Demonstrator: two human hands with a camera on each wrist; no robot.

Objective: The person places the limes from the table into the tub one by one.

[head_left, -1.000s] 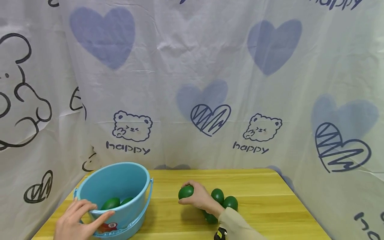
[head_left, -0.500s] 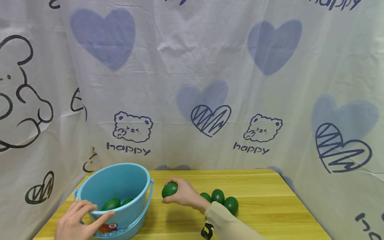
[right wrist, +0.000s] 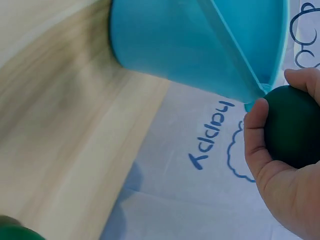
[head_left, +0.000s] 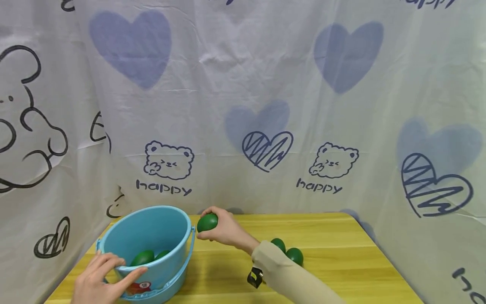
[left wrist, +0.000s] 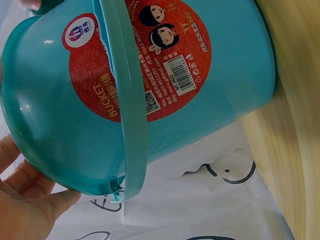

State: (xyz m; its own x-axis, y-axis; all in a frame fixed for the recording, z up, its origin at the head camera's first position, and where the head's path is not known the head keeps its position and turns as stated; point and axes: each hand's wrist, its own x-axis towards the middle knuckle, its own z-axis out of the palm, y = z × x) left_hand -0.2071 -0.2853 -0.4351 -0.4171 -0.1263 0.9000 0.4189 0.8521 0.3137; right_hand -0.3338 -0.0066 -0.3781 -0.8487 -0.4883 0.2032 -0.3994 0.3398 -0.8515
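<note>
A light blue bucket [head_left: 175,262] stands tilted on the wooden table at the left. My left hand [head_left: 99,276] grips its near rim, thumb along the outer wall; the left wrist view shows the red round label [left wrist: 165,60] on the bucket. Inside lie two smooth dark green egg-shaped things [head_left: 143,258]. Another green egg-shaped thing [head_left: 207,222] is pinched between the thumb and fingers of my right hand [head_left: 226,228], raised above the table just right of the bucket's rim. In the right wrist view it overlaps the handle joint [right wrist: 262,92].
More green egg-shaped things [head_left: 294,256] lie on the table [head_left: 334,236] to the right, partly hidden behind my right sleeve [head_left: 288,272]. The bucket's handle [head_left: 190,255] hangs down on its right side. A white printed cloth [head_left: 228,177] hangs behind and at both sides.
My right hand has carried the green egg-shaped thing leftward and up, from above the table's middle to beside the bucket's rim. The left hand keeps its grip on the bucket.
</note>
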